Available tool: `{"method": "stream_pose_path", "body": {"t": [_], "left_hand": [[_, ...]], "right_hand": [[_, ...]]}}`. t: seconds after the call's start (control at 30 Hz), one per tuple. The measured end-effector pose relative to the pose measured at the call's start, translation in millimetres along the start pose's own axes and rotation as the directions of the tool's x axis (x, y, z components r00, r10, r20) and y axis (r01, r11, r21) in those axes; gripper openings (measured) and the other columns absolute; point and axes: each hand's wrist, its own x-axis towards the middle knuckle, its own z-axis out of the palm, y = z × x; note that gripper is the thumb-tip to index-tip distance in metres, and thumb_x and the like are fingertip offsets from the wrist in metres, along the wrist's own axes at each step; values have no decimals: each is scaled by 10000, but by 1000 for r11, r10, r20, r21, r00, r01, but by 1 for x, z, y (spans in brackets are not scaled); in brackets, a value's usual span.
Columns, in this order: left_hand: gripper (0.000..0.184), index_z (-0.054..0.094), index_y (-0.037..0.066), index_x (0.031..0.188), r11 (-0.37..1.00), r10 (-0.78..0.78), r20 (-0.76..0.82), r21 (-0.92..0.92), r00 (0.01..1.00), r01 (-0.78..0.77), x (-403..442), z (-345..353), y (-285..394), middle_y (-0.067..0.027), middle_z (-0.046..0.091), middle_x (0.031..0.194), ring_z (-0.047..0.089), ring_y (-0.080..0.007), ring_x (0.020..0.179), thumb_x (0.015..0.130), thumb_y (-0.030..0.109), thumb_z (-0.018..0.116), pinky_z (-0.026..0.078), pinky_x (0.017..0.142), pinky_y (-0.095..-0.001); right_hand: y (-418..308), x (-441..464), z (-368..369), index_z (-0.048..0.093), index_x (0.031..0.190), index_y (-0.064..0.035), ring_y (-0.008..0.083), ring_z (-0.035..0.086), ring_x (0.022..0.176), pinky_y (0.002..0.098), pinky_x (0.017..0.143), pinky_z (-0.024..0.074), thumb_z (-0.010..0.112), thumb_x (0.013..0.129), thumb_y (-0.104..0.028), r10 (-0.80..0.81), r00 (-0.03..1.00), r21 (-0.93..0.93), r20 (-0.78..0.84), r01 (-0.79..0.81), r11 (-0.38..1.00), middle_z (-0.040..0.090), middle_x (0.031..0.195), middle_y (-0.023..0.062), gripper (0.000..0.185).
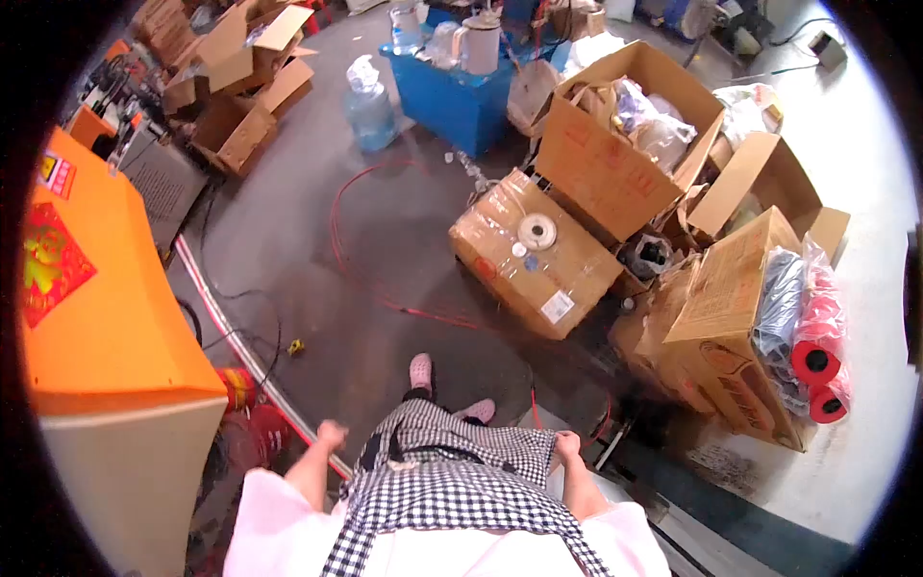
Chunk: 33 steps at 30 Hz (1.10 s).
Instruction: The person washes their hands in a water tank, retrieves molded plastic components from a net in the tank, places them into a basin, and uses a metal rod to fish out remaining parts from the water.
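My left hand [333, 436] hangs beside the black-and-white checked apron [471, 481], its fingers curled, small and blurred; whether it holds anything is not clear. At the other side of the apron, my right hand [567, 445] pinches the apron's edge and pulls the cloth outward. Below the apron's hem two feet in pink shoes [421, 371] show on the grey floor. Red and white tubing [223, 319] runs along the floor past my left hand.
An orange machine [125, 317] stands at the left. Ahead are a taped cardboard box [534, 255], an open box [606, 163], a blue cabinet [452, 101] and a water bottle [371, 113]. Stacked boxes with wrapped rolls [817, 337] are at the right. Thin red hose lies across the floor.
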Motion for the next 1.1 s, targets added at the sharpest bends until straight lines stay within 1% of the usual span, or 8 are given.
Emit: {"method": "stream_pose_path", "body": {"t": [0.07,0.13,0.47,0.53,0.57,0.63,0.87,1.1], "left_hand": [[167,649,119,804,941,-121,77,-310,990,140,13,7,-20,-79,629,747,600,-251,700,668,193,587,485,660,-352],[116,634,58,783,415,-397,156,-848,904,328,-34,-36,-55,-92,611,672,587,-223,578,693,123,600,484,538,-336],[104,597,-3,747,2,-437,63,-997,897,71,77,-174,-106,-102,587,656,562,-168,490,723,94,623,448,420,-300],[108,589,-12,786,246,-447,-222,-962,867,-120,130,-168,-140,-93,590,679,570,-156,521,744,85,611,454,441,-284],[111,589,-11,804,-51,-436,-16,-998,900,-42,109,-216,-129,-79,594,680,573,-139,547,752,84,608,463,477,-272],[119,593,-3,811,2,-490,-81,-996,868,-92,115,-254,-133,-67,597,685,568,-132,546,749,96,615,462,492,-264],[212,616,14,795,424,-429,-279,-902,859,-81,200,-244,-186,-79,616,648,596,-167,572,731,216,621,467,544,-304],[107,571,13,740,-512,-599,472,-847,647,144,188,-277,-236,-100,564,663,540,-191,477,756,119,579,411,383,-340]], "right_hand": [[-78,-4,27,665,826,-47,235,617,764,313,711,480,604,690,-178,-132,990,-216,-58,116,969,644,825,137,199],[-147,-31,113,664,815,-50,230,618,775,313,719,476,576,689,-200,-184,982,-258,48,190,947,638,810,143,215],[-356,-30,187,654,799,-44,298,595,826,349,764,465,578,692,-207,-488,871,-444,57,460,769,625,827,163,209],[-379,-13,217,646,756,-30,321,588,810,361,760,461,559,684,-210,-617,784,-556,63,541,631,622,796,171,213],[-381,2,229,641,733,-22,332,584,802,373,759,458,544,684,-218,-639,767,-568,59,552,610,621,781,174,224],[-396,29,247,637,702,-21,346,580,786,396,760,454,510,695,-241,-693,702,-685,164,586,433,620,808,175,254],[-535,74,282,632,833,-13,289,600,841,377,715,480,498,733,-271,-293,895,-806,335,434,404,619,867,173,308],[-741,151,370,639,790,-88,272,614,725,348,587,494,545,674,-226,-183,392,-431,901,772,-468,617,768,152,203]]}}
